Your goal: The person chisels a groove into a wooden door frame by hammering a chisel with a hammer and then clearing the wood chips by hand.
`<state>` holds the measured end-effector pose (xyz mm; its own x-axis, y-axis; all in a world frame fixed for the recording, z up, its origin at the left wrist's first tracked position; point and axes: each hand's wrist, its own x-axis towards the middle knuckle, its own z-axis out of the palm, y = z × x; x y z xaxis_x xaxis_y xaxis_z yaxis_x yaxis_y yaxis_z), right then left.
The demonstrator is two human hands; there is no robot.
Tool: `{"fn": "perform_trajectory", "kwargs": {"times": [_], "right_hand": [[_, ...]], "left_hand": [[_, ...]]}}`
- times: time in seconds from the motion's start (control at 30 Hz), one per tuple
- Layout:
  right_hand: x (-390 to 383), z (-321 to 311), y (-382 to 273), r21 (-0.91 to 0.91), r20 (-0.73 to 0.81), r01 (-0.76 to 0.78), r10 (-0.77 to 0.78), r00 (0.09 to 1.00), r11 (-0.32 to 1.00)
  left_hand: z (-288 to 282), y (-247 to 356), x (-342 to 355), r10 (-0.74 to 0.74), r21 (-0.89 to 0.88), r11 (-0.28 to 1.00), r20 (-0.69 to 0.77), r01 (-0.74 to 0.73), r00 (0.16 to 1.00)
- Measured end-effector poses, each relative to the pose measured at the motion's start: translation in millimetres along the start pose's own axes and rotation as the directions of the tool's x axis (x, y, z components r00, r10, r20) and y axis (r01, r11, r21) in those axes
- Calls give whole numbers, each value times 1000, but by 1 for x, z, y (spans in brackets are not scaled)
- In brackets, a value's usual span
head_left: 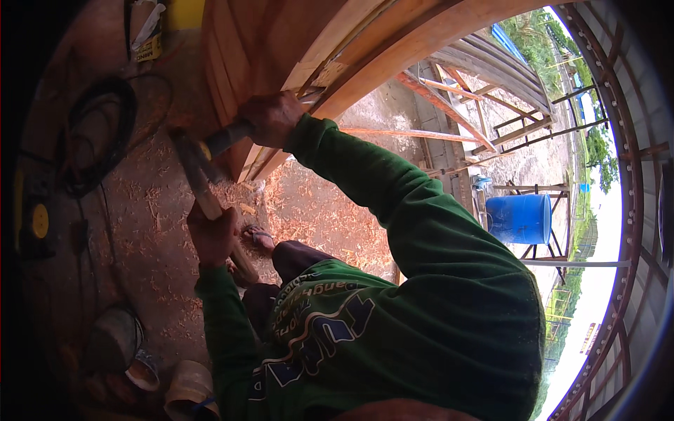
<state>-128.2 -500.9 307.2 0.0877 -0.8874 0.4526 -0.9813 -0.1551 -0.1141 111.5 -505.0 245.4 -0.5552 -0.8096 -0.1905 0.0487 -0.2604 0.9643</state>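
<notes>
My left hand (212, 235) is closed round the wooden handle of a hammer (242, 263). The dark hammer head is up beside the butt of a chisel (228, 138); I cannot tell whether they touch. The chisel has a dark handle with a yellow band. My right hand (272, 119) wraps round it close to the blade. The blade's end meets the edge of a large curved wooden piece (302, 52), built of several reddish-brown boards, where a pale cut area shows. My fingers hide part of the blade.
Wood shavings (309, 217) cover the floor round my sandalled foot (258, 238). On the left lie a coiled black cable (98, 133) and a dark tool with a yellow knob (40, 219). Buckets (189, 386) stand at the lower left. A blue barrel (519, 219) and timber frames (484, 105) are on the right.
</notes>
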Motion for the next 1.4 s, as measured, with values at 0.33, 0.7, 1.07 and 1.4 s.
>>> {"fn": "perform_trajectory", "kwargs": {"times": [0.33, 0.7, 1.07, 1.4], "right_hand": [[0, -6, 6, -42, -8, 21, -22, 1000, 999], [0, -1, 4, -45, 20, -13, 14, 1000, 999], [11, -25, -15, 75, -12, 137, -136, 991, 988], [8, -29, -5, 33, -40, 108, -106, 994, 994]], "left_hand": [[-1, -15, -6, 70, -101, 992, -90, -79, 994], [12, -6, -5, -54, 45, 998, 14, 53, 998], [-24, 8, -33, -11, 37, 999, -26, 12, 1000], [-1, 12, -21, 11, -117, 993, -91, -21, 996]]}}
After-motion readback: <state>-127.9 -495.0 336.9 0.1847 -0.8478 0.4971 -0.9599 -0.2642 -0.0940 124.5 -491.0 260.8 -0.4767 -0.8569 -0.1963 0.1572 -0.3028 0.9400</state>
